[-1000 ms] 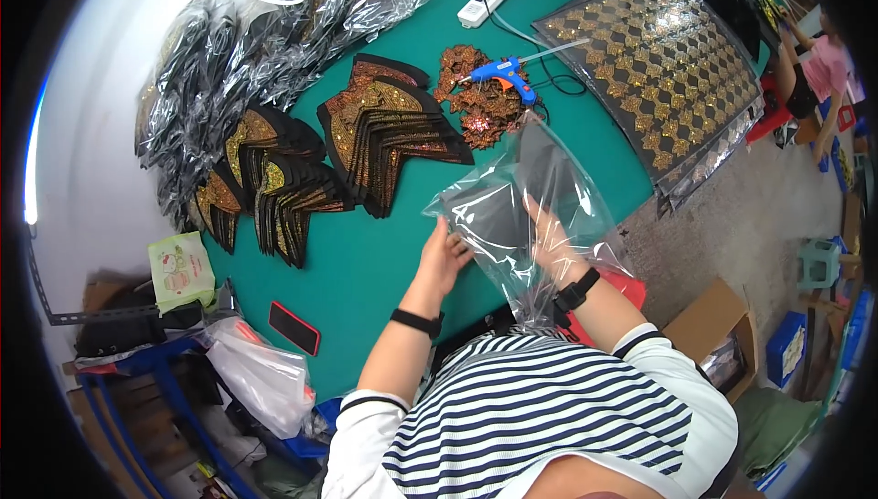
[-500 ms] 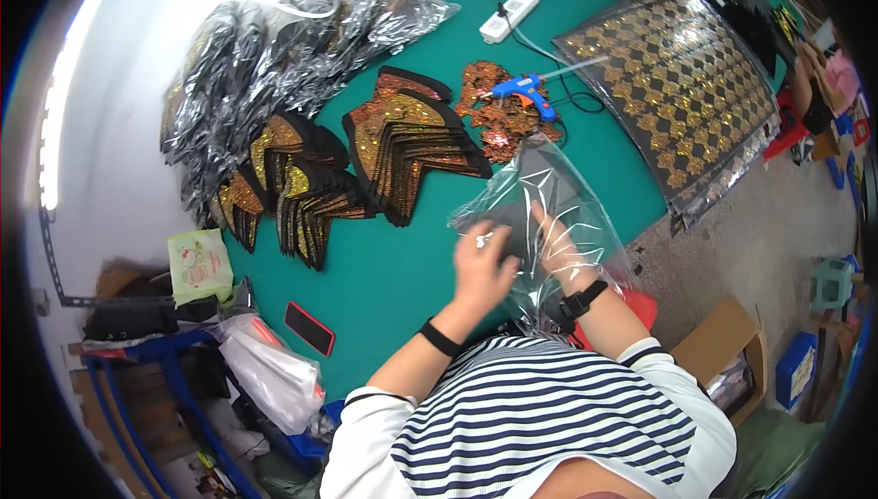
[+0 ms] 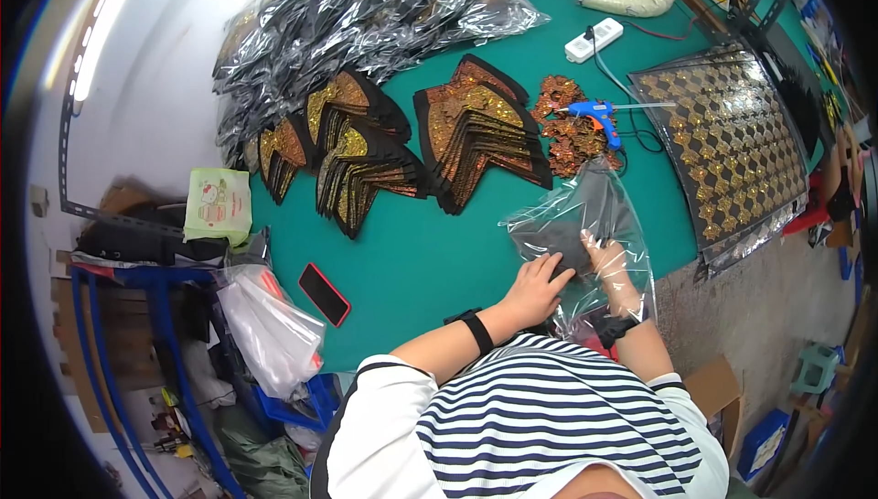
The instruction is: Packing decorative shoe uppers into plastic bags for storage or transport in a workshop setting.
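Green tabletop carries fanned stacks of black and gold chevron pieces, a heap of bagged ones, a blue glue gun and a patterned sheet. At its near edge the left hand presses a dark piece inside a clear plastic bag, fingers curled on it; the right hand lies flat inside the bag, holding it open. Bagging looks under way; seating the piece deeper likely comes next. Half a second ago the left hand was raised off the bag; now it is down on the piece.
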`<action>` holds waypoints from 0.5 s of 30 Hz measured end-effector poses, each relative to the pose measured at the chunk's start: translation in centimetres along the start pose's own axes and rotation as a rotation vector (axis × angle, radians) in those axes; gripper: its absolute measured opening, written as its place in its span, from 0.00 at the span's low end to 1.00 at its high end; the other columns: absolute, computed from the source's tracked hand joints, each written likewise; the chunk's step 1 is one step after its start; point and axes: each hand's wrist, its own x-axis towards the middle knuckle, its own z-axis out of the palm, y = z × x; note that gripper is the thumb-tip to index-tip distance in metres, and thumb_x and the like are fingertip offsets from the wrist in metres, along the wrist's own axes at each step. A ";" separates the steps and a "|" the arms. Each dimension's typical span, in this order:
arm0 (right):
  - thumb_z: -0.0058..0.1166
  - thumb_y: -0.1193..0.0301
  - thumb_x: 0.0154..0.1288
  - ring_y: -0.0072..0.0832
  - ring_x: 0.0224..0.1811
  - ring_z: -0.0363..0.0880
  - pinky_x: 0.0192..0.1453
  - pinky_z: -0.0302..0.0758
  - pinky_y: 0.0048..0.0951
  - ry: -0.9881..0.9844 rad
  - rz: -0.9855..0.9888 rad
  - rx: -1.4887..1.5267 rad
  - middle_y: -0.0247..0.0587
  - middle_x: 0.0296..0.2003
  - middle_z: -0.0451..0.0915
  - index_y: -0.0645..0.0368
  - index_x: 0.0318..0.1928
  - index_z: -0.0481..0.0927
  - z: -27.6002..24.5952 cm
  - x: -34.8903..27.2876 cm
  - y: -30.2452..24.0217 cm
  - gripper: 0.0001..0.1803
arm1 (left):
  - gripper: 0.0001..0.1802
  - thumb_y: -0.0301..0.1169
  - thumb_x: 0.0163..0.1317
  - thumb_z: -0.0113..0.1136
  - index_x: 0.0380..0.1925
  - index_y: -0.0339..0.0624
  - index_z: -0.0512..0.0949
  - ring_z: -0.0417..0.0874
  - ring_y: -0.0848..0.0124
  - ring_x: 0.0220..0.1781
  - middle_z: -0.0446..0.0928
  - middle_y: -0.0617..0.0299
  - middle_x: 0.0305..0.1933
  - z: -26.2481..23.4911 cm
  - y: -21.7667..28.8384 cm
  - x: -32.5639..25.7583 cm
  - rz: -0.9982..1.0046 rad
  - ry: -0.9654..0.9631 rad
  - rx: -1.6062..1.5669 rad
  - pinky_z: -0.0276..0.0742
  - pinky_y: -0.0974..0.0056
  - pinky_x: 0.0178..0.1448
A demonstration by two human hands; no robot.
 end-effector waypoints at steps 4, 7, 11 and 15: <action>0.59 0.47 0.54 0.35 0.20 0.78 0.23 0.71 0.33 -0.120 0.025 0.046 0.48 0.21 0.78 0.75 0.35 0.77 -2.6 -1.9 -1.1 0.34 | 0.31 0.31 0.45 0.64 0.54 0.49 0.70 0.61 0.49 0.64 0.60 0.47 0.63 -0.2 -1.4 -0.3 0.094 0.028 0.030 0.60 0.49 0.61; 0.58 0.55 0.59 0.23 0.18 0.76 0.20 0.69 0.23 -0.237 0.024 0.264 0.37 0.19 0.75 0.73 0.39 0.76 -4.2 -2.7 1.0 0.27 | 0.29 0.31 0.45 0.63 0.52 0.50 0.72 0.62 0.50 0.64 0.61 0.47 0.63 0.1 -2.1 -0.3 0.125 0.048 0.053 0.59 0.50 0.62; 0.54 0.66 0.60 0.29 0.31 0.78 0.33 0.74 0.29 -0.146 -0.246 0.086 0.43 0.30 0.78 0.69 0.44 0.75 -6.0 -3.8 5.6 0.18 | 0.26 0.32 0.46 0.62 0.50 0.52 0.74 0.62 0.51 0.64 0.62 0.48 0.62 0.4 -3.2 -0.2 0.156 0.044 0.082 0.58 0.48 0.62; 0.46 0.80 0.58 0.45 0.46 0.75 0.48 0.73 0.37 -0.190 -0.754 -0.515 0.54 0.45 0.75 0.66 0.50 0.72 -8.9 -6.1 7.0 0.18 | 0.23 0.33 0.47 0.60 0.48 0.51 0.76 0.62 0.51 0.63 0.63 0.50 0.62 0.8 -4.1 -0.6 0.157 0.064 0.057 0.58 0.47 0.61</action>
